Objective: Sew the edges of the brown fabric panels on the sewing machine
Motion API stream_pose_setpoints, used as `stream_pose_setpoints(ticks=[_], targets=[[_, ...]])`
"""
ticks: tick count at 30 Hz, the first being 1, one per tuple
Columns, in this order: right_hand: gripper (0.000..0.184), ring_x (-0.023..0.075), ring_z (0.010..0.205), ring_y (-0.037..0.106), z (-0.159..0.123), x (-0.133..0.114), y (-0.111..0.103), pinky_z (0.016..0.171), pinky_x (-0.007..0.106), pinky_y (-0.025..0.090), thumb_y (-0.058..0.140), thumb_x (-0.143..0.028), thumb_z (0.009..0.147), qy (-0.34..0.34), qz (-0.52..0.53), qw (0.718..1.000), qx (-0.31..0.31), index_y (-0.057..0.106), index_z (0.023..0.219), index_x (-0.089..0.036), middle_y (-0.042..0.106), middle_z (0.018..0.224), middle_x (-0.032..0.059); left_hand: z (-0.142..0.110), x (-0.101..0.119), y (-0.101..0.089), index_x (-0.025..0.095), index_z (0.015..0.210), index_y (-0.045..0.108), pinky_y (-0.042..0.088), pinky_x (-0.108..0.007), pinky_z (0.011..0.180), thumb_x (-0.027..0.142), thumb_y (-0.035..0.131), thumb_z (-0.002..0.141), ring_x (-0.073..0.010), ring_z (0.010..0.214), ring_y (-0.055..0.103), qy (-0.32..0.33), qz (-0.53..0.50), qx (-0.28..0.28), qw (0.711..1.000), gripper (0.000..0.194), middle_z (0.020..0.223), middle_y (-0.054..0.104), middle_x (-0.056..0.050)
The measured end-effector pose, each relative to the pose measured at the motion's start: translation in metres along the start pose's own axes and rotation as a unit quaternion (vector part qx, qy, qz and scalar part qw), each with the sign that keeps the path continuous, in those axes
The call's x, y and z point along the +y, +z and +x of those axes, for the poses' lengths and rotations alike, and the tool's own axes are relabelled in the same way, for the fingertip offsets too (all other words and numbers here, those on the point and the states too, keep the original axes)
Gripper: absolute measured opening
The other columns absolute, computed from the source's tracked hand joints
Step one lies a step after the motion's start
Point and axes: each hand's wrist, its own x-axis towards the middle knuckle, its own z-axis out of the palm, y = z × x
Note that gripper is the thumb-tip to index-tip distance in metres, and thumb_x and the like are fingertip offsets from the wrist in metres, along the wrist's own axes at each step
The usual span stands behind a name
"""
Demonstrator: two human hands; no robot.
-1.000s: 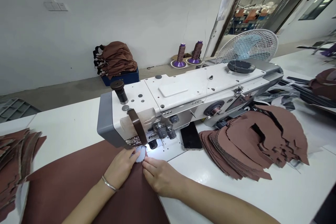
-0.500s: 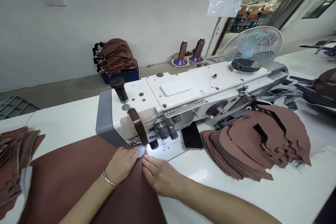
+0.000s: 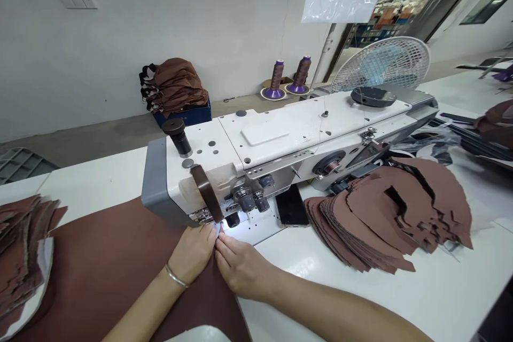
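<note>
A large brown leather sheet (image 3: 108,256) runs from the left of the table to the needle area of a white sewing machine (image 3: 276,123). My left hand (image 3: 194,251), with a silver bangle at the wrist, is closed on the sheet's edge just below the presser foot. Right beside it, my right hand (image 3: 240,267) pinches the same edge from the right. A small pale-blue bit (image 3: 217,228) shows between the two hands; what it is I cannot tell. The fingertips are partly hidden. The machine's lamp lights the bed near them.
A black phone (image 3: 292,207) lies beside the machine bed. Stacked brown cut pieces (image 3: 372,214) sit at the right, and more pieces (image 3: 24,251) at the left. Two thread cones (image 3: 276,80), a fan (image 3: 385,64) and a blue bin (image 3: 184,116) of brown pieces stand behind.
My left hand has shifted right, closer to my right hand, and the leather folds up between them. Less of the pale-blue bit shows. At the bottom, a pale patch has come into view beside the leather.
</note>
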Motion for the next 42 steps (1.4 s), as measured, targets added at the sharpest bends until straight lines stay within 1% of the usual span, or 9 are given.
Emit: stream_pose_setpoints(ticks=[7,11,17,21,28,31,35,38,42], targets=[[0.028,0.0348,0.100,0.063,-0.005,-0.016,-0.002,0.089,0.051,0.050,0.042,-0.006,0.084,0.010,-0.032,0.999,0.017,0.061,0.101,0.005,0.065,0.104,0.0291,0.006,0.009,-0.009,0.012,0.097,0.064,0.053,-0.040,0.072,0.007,0.042,0.088,-0.0255,0.086,0.062,-0.027,0.015,-0.067,0.997,0.024,0.096,0.064,-0.011],[0.026,0.0345,0.095,0.065,-0.001,-0.017,-0.006,0.087,0.049,0.051,0.043,-0.006,0.082,0.017,-0.034,0.999,0.008,0.064,0.094,0.003,0.067,0.094,0.0257,0.007,0.012,-0.006,0.013,0.095,0.064,0.054,-0.039,0.070,0.007,0.044,0.088,-0.0242,0.082,0.063,-0.041,0.015,-0.062,0.997,0.022,0.092,0.065,-0.010],[0.027,0.0356,0.093,0.066,0.000,-0.018,-0.009,0.082,0.049,0.054,0.046,-0.007,0.080,0.008,-0.031,0.999,0.032,0.064,0.097,0.004,0.067,0.098,0.0259,0.002,0.009,0.009,0.011,0.091,0.064,0.054,-0.038,0.065,0.002,0.045,0.084,-0.0246,0.077,0.063,-0.018,0.045,0.040,0.998,0.022,0.085,0.064,-0.009],[0.029,0.0362,0.096,0.065,-0.003,-0.023,-0.006,0.082,0.049,0.054,0.045,-0.008,0.080,-0.003,-0.022,0.999,0.035,0.064,0.098,0.004,0.067,0.101,0.0266,-0.002,0.002,0.017,0.011,0.091,0.062,0.054,-0.037,0.064,0.000,0.039,0.084,-0.0235,0.073,0.064,0.007,0.078,0.103,0.992,0.026,0.081,0.064,-0.010],[0.028,0.0361,0.098,0.065,-0.002,-0.023,-0.001,0.085,0.053,0.052,0.045,-0.006,0.081,-0.021,-0.027,0.999,0.013,0.062,0.100,0.006,0.065,0.103,0.0299,0.000,-0.007,0.013,0.009,0.091,0.062,0.053,-0.035,0.057,-0.001,0.034,0.083,-0.0249,0.066,0.064,0.038,0.103,0.170,0.979,0.031,0.074,0.065,-0.011],[0.028,0.0352,0.097,0.065,0.002,-0.021,0.000,0.085,0.052,0.052,0.043,-0.006,0.082,-0.021,-0.028,0.999,0.008,0.062,0.099,0.005,0.066,0.103,0.0288,0.001,-0.011,0.013,0.009,0.090,0.063,0.052,-0.035,0.053,0.000,0.034,0.083,-0.0257,0.063,0.064,0.032,0.095,0.146,0.984,0.032,0.073,0.065,-0.011],[0.028,0.0338,0.098,0.065,0.008,-0.017,0.003,0.085,0.051,0.052,0.042,-0.007,0.085,-0.019,-0.027,0.999,-0.017,0.062,0.100,0.004,0.066,0.103,0.0281,0.002,-0.021,0.016,0.011,0.091,0.065,0.052,-0.034,0.055,0.003,0.039,0.084,-0.0246,0.061,0.064,0.034,0.065,0.075,0.994,0.028,0.074,0.067,-0.012],[0.028,0.0340,0.099,0.065,0.013,-0.016,0.007,0.085,0.050,0.053,0.042,-0.008,0.085,-0.004,-0.028,0.999,-0.017,0.063,0.100,0.004,0.066,0.104,0.0266,0.004,-0.027,0.019,0.012,0.089,0.067,0.051,-0.033,0.057,0.004,0.041,0.084,-0.0239,0.061,0.064,0.000,0.036,0.035,0.999,0.027,0.076,0.068,-0.013],[0.029,0.0343,0.104,0.063,0.019,-0.015,0.010,0.090,0.052,0.051,0.041,-0.007,0.086,0.016,-0.027,0.999,-0.014,0.063,0.102,0.004,0.065,0.108,0.0266,0.008,-0.032,0.016,0.015,0.086,0.068,0.049,-0.031,0.058,0.005,0.040,0.086,-0.0210,0.054,0.061,-0.045,0.004,0.012,0.999,0.030,0.069,0.067,-0.011]])
